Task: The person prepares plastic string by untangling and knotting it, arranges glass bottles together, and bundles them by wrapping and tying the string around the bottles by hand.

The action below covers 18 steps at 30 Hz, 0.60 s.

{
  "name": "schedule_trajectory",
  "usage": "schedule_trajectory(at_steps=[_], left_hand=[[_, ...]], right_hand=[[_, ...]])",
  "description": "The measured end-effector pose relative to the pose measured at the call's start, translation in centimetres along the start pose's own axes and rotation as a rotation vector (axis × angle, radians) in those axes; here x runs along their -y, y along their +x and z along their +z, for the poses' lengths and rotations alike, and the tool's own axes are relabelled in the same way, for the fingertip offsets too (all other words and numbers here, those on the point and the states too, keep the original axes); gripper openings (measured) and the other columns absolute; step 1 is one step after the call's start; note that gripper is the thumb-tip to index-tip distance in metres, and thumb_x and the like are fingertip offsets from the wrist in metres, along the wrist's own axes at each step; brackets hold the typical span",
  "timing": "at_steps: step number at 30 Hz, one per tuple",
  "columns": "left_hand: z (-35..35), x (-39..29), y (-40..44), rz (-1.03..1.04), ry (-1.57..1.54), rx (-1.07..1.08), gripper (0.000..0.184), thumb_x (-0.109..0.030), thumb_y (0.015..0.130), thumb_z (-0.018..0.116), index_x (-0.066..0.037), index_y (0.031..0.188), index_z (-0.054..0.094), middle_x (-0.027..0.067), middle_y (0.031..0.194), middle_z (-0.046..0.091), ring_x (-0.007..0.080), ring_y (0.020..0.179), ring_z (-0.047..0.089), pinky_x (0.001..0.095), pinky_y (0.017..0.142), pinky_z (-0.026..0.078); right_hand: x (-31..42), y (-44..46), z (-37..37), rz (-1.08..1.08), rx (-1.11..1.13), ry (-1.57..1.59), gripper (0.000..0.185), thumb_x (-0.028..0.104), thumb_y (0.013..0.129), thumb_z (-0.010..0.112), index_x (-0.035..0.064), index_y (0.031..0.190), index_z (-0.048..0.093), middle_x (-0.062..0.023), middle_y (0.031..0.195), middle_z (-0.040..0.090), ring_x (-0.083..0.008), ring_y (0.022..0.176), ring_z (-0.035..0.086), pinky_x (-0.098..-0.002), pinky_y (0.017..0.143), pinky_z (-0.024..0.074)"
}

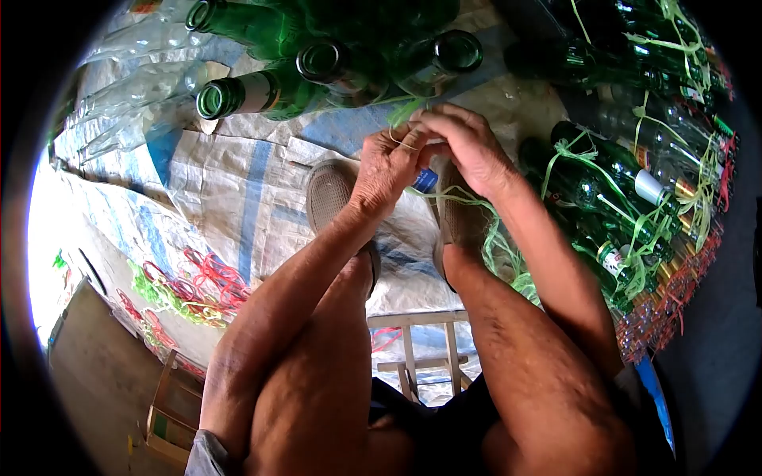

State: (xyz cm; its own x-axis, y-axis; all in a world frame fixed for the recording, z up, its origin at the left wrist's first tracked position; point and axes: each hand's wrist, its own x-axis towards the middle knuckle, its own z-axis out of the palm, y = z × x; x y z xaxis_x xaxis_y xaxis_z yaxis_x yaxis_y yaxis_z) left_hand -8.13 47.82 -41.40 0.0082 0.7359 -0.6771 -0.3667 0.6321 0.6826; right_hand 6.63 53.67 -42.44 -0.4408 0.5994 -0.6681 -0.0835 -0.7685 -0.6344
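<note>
My left hand (387, 166) and my right hand (468, 147) meet just below a cluster of green glass bottles (323, 63), fingertips pinched together. Both are closed on light green plastic twine (406, 113). A thin loop of it crosses the left fingers, and a tuft shows above them. Loose green strands (498, 246) trail beside my right shoe (462, 210). The bottle mouths face toward me. Behind my hands, a small blue item (426, 181) is partly hidden. The fingertips overlap, so the exact crossing of the twine is hidden.
Clear bottles (143, 87) lie at upper left. Tied green bottles (603, 198) are stacked along the right. A woven plastic sheet (214, 190) covers the ground, with red and green twine scraps (198, 289) at left. A wooden stool (409, 337) stands between my legs.
</note>
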Motion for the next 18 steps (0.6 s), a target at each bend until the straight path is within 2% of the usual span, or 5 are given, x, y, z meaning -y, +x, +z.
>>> schedule_trajectory(at_steps=[3,8,12,16,18], left_hand=[[0.1,0.5,-0.4,0.013,0.109,0.035,0.031,-0.025,0.104,0.06,-0.001,0.087,0.07,0.0009,0.067,0.058,0.006,0.053,0.043,0.0229,0.05,0.032],[-0.6,0.3,-1.2,-0.084,0.258,0.205,0.032,-0.023,0.104,0.058,0.003,0.102,0.075,0.0057,0.075,0.069,0.011,0.064,0.063,0.0264,0.062,0.052],[-1.6,0.0,-1.3,0.039,0.35,0.341,0.027,-0.018,0.103,0.059,0.004,0.106,0.073,0.0108,0.083,0.072,0.0167,0.077,0.069,0.0322,0.071,0.057],[-2.8,-1.5,-2.7,0.305,0.845,0.29,0.017,-0.014,0.097,0.063,-0.002,0.105,0.072,0.0171,0.088,0.07,0.022,0.076,0.071,0.034,0.071,0.057],[-3.0,-2.9,-3.8,0.403,0.84,0.218,0.016,-0.013,0.097,0.063,-0.002,0.104,0.073,0.0168,0.089,0.07,0.0222,0.077,0.072,0.0343,0.07,0.057]], right_hand=[[-0.6,0.0,0.3,-0.108,-0.053,-0.077,0.022,0.024,0.097,0.067,0.002,0.094,0.071,-0.0015,0.086,0.067,-0.0095,0.082,0.062,-0.0238,0.071,0.0493],[1.0,-1.5,0.7,-0.057,-0.078,-0.159,0.025,0.026,0.1,0.063,0.0044,0.088,0.067,-0.0001,0.078,0.063,-0.0085,0.071,0.056,-0.0255,0.061,0.0452],[1.0,-1.8,0.1,-0.112,-0.129,-0.268,0.025,0.027,0.101,0.061,0.0042,0.093,0.068,-0.0006,0.078,0.063,-0.0092,0.066,0.054,-0.0257,0.059,0.0448],[2.4,-2.8,-0.7,0.017,-0.155,-0.396,0.024,0.026,0.101,0.061,0.0034,0.098,0.069,-0.0032,0.072,0.063,-0.0129,0.064,0.053,-0.0327,0.062,0.0476],[2.0,-2.9,-1.7,-0.201,-0.162,-0.696,0.023,0.024,0.1,0.062,0.0019,0.098,0.068,-0.0079,0.07,0.06,-0.0168,0.063,0.053,-0.0351,0.062,0.0477]])
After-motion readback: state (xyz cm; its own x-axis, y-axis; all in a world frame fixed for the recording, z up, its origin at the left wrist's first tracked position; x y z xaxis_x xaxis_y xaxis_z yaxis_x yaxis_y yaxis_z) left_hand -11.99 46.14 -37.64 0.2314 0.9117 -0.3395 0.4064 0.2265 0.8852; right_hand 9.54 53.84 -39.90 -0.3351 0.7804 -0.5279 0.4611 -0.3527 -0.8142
